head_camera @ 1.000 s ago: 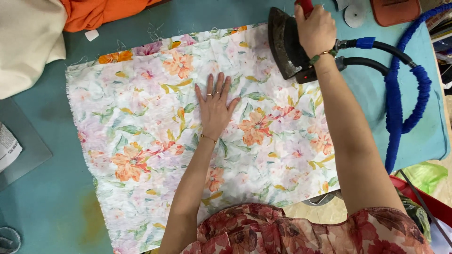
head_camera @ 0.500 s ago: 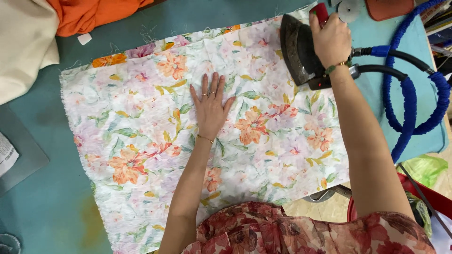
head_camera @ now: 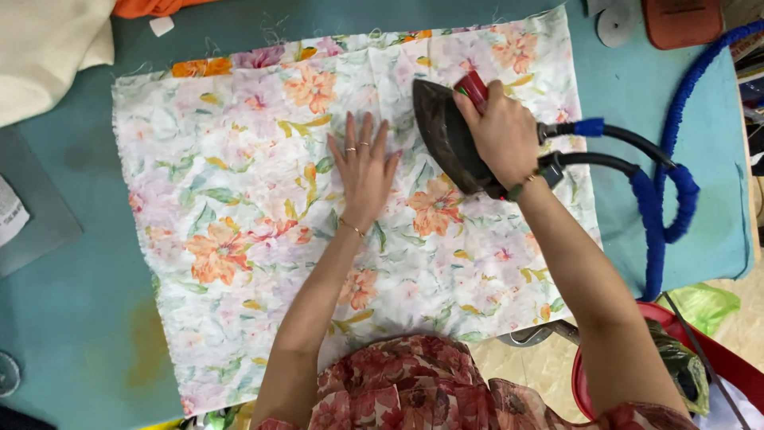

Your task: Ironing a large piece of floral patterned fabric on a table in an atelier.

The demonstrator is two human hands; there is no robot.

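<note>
The right hand (head_camera: 503, 131) grips the iron (head_camera: 450, 135) by its handle, nose pointing away, just beside the left hand (head_camera: 364, 169), which lies spread flat on the floral cloth (head_camera: 239, 199).

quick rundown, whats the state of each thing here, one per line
floral fabric: spread flat on the teal table, edges frayed
iron: soleplate down on the fabric, tip pointing away from the person
right hand: gripping the iron's red handle
left hand: flat on the fabric, fingers spread, beside the iron
blue-wrapped hose: attached to the iron, looped on the table
teal table: stained near the front left
</note>
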